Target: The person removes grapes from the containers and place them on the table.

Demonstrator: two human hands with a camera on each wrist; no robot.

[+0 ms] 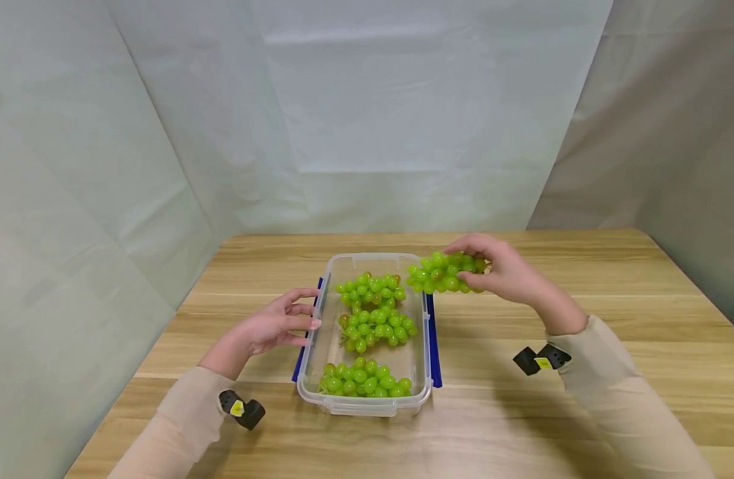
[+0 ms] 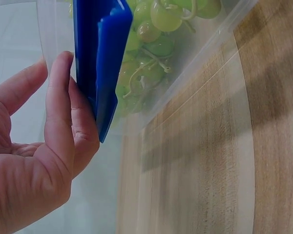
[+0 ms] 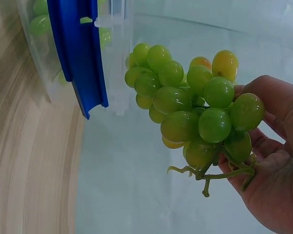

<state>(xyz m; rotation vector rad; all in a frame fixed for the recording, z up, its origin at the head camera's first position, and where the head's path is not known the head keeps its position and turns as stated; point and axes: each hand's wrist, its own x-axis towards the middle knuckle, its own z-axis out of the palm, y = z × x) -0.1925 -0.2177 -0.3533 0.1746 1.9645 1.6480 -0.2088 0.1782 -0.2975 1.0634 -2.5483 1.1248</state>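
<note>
On the wood-grained table, a clear plastic box with blue side flaps holds three glossy grape bunches. The left hand touches its left side, fingers spread. Beyond its right rim, the right hand pinches a knobbly green bunch; creased sheeting rises behind.

Studio-like enclosed setting, creased pale sheet walls, wood-grain tabletop

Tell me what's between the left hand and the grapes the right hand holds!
In the head view, the clear box with green grapes inside lies between the left hand and the held bunch.
</note>
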